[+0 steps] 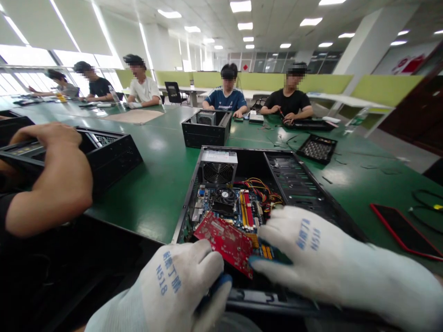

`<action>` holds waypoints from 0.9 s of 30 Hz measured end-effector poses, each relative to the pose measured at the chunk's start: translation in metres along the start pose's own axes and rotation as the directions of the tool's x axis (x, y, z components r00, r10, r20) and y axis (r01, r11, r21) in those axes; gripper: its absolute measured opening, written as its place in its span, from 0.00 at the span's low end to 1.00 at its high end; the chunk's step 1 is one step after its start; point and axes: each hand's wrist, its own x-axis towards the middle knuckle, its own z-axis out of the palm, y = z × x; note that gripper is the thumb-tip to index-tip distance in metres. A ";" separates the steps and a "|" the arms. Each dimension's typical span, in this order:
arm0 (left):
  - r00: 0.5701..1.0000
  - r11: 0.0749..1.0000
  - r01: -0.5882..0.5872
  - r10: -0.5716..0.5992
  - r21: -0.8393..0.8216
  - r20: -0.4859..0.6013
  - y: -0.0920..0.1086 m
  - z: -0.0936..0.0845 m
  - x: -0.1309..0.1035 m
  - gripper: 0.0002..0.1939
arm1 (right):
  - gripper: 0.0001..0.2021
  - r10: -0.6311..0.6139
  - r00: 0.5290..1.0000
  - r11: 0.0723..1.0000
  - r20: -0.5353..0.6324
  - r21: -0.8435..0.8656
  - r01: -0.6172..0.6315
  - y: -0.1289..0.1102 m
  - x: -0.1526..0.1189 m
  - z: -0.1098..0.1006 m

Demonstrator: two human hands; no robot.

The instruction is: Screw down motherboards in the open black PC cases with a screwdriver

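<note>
A red graphics card (pixel 226 242) lies askew over the lower part of the motherboard (pixel 212 199), inside an open black computer case (pixel 332 216). My left hand (pixel 187 276), in a white glove, is at the card's near left edge with its fingers curled in. What those fingers hold, if anything, is hidden. At the card's right end is my right hand (pixel 297 244), also gloved, its thumb and fingers apart. The thumb tip meets the card's right corner, or nearly so. A CPU fan (pixel 226 196), red and yellow memory slots (pixel 246 207) and a power supply (pixel 218 168) show beyond.
At left, a co-worker's arm (pixel 58 161) reaches over another black case (pixel 114 157). A smaller opened case (pixel 207 131) stands across the green table (pixel 152 184). A red-edged phone (pixel 408 230) and black cable (pixel 427 207) lie at right. Several people sit along the far side.
</note>
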 end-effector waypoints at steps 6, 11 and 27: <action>1.000 1.000 0.009 -0.009 -0.026 0.011 0.002 -0.001 -0.002 0.05 | 0.27 0.176 0.949 0.974 0.261 -0.184 -0.130 0.040 0.095 0.021; 1.000 0.999 0.010 -0.011 -0.035 -0.017 0.003 -0.001 -0.001 0.05 | 0.36 0.243 0.863 0.967 0.444 -0.185 -0.178 0.053 0.137 0.057; 1.000 0.999 0.016 -0.017 -0.034 -0.009 0.003 -0.003 0.000 0.03 | 0.30 0.450 0.849 0.854 0.279 -0.413 -0.316 0.090 0.120 0.034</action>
